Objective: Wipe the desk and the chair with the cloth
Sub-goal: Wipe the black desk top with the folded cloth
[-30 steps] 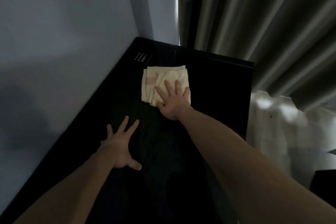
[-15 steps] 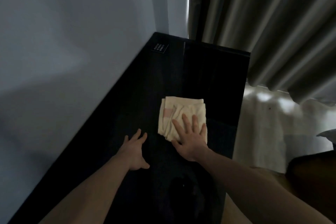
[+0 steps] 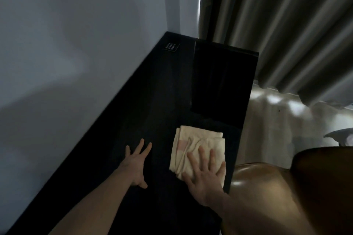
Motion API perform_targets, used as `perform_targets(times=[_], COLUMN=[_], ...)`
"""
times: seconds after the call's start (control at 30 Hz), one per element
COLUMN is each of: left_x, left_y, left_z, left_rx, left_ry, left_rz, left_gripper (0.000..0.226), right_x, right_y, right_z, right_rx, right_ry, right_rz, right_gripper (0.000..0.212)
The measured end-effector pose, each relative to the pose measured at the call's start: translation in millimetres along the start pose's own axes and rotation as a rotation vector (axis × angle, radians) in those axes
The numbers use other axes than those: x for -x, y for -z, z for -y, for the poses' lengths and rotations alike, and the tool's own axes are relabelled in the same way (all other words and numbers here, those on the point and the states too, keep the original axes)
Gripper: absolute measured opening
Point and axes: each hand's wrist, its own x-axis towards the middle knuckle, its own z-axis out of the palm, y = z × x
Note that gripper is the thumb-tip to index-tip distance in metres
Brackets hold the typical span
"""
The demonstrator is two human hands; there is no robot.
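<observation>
Folded cream cloth (image 3: 194, 149) lies on black desk (image 3: 156, 112) near its right edge, under the straight, spread fingers (image 3: 202, 158) of right hand (image 3: 205, 181); left hand (image 3: 136, 166) rests flat alongside, fingers splayed, empty.

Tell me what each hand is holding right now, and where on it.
Nothing is gripped. The right hand presses flat on the folded cloth's near corner; the left hand rests spread on the bare desk.
</observation>
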Motion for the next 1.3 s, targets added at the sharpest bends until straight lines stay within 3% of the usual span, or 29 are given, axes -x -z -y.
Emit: perform_targets(times=[0.8,0.97,1.3], left_x=[-17,-18,1], left_y=[17,26,3], left_z=[8,7,17], left_rx=[0.087,0.09,0.22], left_ry=[0.0,0.021,0.148], left_rz=[0.101,0.109,-0.097], left_gripper=[0.154,0.153,0.152], right_x=[-265,-261,-150], right_y=[176,171,111], right_z=[6,6,20], right_rx=[0.043,0.072,0.107], right_ry=[-0.033,-0.016,0.076], right_rz=[-0.032,-0.051,0.073], right_gripper=[0.083,0.08,0.081])
